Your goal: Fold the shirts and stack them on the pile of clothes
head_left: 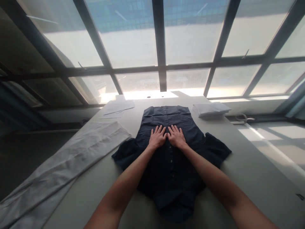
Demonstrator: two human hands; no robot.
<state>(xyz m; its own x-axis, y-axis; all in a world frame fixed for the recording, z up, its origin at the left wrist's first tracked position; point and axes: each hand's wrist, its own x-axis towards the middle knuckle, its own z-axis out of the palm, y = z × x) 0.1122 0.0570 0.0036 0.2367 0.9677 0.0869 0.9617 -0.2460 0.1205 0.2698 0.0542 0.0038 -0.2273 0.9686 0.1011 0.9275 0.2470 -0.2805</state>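
item: dark navy short-sleeved shirt (171, 159), buttoned front facing up, spread flat on the pale grey surface (250, 178). collar end lies nearest the person, hem end points toward the window (157, 47). both sleeves lie spread out to the sides.

hands: left hand (157, 137) and right hand (176, 136) lie palm down on the middle of the shirt, side by side and touching at the thumbs, one on each side of the button row. fingers spread flat and open, holding nothing, only pressing on the cloth. both bare forearms reach in over the collar end of the shirt.

around the shirt:
- long white cloth (64, 165), lying flat to the left of the shirt, its far corner just beside the left sleeve.
- loose white sheets (118, 108), beyond the shirt's far left corner, near the window.
- folded white stack (211, 109), just beyond the shirt's far right corner.
- scissors (243, 119), right of the shirt, past the folded stack, well apart from the shirt on a lower ledge by the window.
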